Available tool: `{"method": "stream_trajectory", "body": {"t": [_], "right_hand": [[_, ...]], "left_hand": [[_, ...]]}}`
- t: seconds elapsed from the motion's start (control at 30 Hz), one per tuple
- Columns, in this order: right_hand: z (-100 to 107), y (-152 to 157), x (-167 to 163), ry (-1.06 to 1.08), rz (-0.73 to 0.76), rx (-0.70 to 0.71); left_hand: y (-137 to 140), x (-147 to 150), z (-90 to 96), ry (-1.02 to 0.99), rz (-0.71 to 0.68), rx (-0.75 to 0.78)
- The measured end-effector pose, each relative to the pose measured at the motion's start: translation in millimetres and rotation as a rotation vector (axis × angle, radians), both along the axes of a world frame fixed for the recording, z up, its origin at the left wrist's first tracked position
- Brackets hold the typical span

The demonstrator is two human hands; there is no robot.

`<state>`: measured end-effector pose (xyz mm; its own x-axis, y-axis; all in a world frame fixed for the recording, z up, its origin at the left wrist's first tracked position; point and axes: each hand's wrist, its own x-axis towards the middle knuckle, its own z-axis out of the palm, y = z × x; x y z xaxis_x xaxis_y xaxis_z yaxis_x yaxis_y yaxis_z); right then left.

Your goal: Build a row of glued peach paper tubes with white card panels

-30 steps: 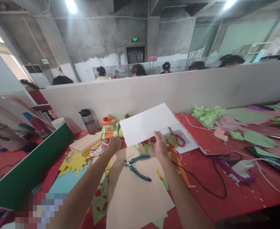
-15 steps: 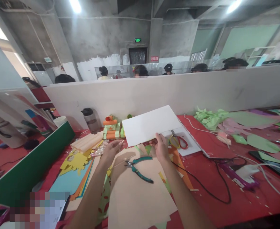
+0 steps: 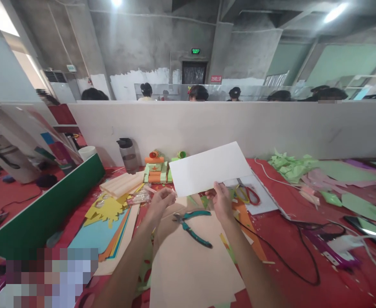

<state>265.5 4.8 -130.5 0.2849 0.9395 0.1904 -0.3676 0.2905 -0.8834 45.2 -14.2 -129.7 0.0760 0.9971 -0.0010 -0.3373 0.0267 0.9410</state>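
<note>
A plain white board (image 3: 207, 169) is held tilted above the work surface. My right hand (image 3: 221, 200) is closed on its lower edge, thumb in front and fingers behind. My left hand (image 3: 160, 205) is pinched closed beside the board's lower left corner; what its fingertips hold is too small to make out. Below both hands, pliers (image 3: 192, 226) with teal handles lie spread on beige sheets (image 3: 194, 265). Scissors (image 3: 247, 194) with yellow and red handles rest on another white board (image 3: 266, 199) to the right.
An orange and green paper model (image 3: 155, 169) and a bottle (image 3: 128, 154) stand at the back. Coloured paper (image 3: 99, 231) and yellow cutouts (image 3: 107, 207) lie left, near a green panel (image 3: 46, 214). Cables and a purple power strip (image 3: 330, 248) lie right. A white partition (image 3: 207, 124) runs behind.
The view has shifted, so most things appear farther right. My left hand has come closer to the board's lower left corner. My right hand keeps hold of the board.
</note>
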Motion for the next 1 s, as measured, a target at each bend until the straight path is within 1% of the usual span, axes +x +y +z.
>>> {"method": "stream_trajectory", "body": {"t": [0.1, 0.2, 0.33, 0.47, 0.53, 0.7, 0.83, 1.0], "right_hand": [[-0.8, 0.3, -0.2, 0.014, 0.010, 0.005], [-1.5, 0.6, -0.6, 0.044, 0.030, 0.005], [-2.1, 0.7, -1.2, 0.074, 0.050, -0.008], [-2.8, 1.1, -1.3, 0.103, 0.057, -0.020], [-3.3, 1.5, -1.5, 0.112, 0.059, -0.025], [-4.1, 2.5, -1.4, 0.119, 0.069, -0.016], [-4.2, 2.7, -1.5, 0.110, 0.076, -0.007], [-4.0, 1.7, -3.8, 0.094, 0.091, 0.001]], "left_hand": [[1.2, -2.1, 0.6, 0.061, -0.003, -0.005], [-0.3, -3.6, 1.9, 0.058, -0.023, -0.004], [-3.9, -3.6, 5.3, -0.015, -0.066, -0.010], [-5.4, -5.4, 6.9, -0.146, -0.097, -0.093], [-5.3, -7.1, 6.2, -0.178, -0.102, -0.117], [-4.9, -9.1, 4.8, -0.128, -0.103, -0.121], [-5.6, -7.0, 6.8, -0.145, -0.115, -0.128], [-6.1, -6.0, 8.6, -0.109, -0.091, -0.128]]}}
